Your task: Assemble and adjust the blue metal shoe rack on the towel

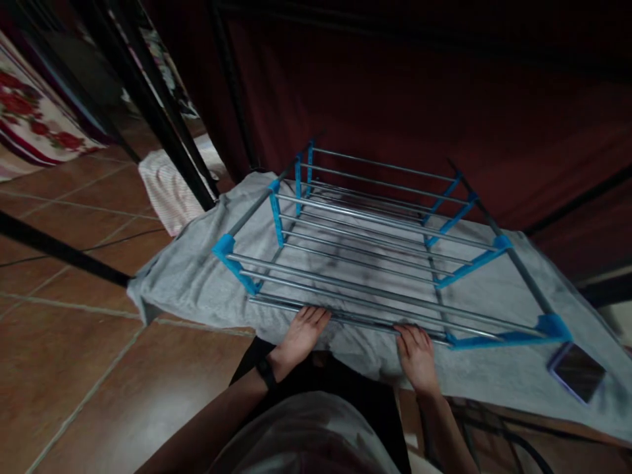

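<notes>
A rack of thin metal tubes [355,288] with blue plastic end pieces [508,337], shaped like a shoe rack, lies on a grey cloth [197,283] in front of me. A few metal rods [363,320] lie close together along its near edge. My left hand [302,336] is laid over these rods left of the middle, fingers closed on them. Farther right, my right hand [416,355] curls its fingers over the same rods. The undersides of the rods and my thumbs are mostly hidden.
A phone [577,372] rests on the cloth at the right. Dark posts [162,112] and a dark red curtain [385,99] stand behind and to the left. A striped cloth [172,187] and floral fabric [39,112] are beyond, over the tiled floor [74,342].
</notes>
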A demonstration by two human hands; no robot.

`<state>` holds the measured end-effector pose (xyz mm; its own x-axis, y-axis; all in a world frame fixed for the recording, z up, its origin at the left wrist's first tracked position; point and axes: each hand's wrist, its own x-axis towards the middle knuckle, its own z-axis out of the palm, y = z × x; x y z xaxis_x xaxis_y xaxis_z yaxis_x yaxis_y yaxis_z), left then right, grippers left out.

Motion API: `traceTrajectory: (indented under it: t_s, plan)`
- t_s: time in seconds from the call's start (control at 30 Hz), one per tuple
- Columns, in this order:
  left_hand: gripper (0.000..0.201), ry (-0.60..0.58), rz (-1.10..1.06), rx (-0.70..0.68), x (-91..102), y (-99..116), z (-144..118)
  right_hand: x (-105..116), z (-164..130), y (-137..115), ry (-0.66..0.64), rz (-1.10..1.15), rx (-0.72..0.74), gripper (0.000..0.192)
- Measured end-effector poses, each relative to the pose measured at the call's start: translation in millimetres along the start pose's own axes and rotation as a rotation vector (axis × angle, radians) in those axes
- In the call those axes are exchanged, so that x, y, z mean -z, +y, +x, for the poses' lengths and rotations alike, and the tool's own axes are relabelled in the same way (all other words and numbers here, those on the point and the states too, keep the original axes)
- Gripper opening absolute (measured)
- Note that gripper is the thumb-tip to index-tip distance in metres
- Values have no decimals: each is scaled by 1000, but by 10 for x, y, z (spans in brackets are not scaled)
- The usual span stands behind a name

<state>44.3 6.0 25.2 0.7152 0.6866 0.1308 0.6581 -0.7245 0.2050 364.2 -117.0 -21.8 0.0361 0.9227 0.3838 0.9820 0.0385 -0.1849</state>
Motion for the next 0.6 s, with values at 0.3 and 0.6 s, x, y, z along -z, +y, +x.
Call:
traceTrajectory:
  t_s: [0.3, 0.6]
  plan:
    - [38, 14, 14, 7, 32, 22, 69, 38, 49, -3, -34, -5, 0, 32]
    - [38, -12, 47, -16, 104, 27, 138, 97, -45, -392, 27, 142, -58, 27]
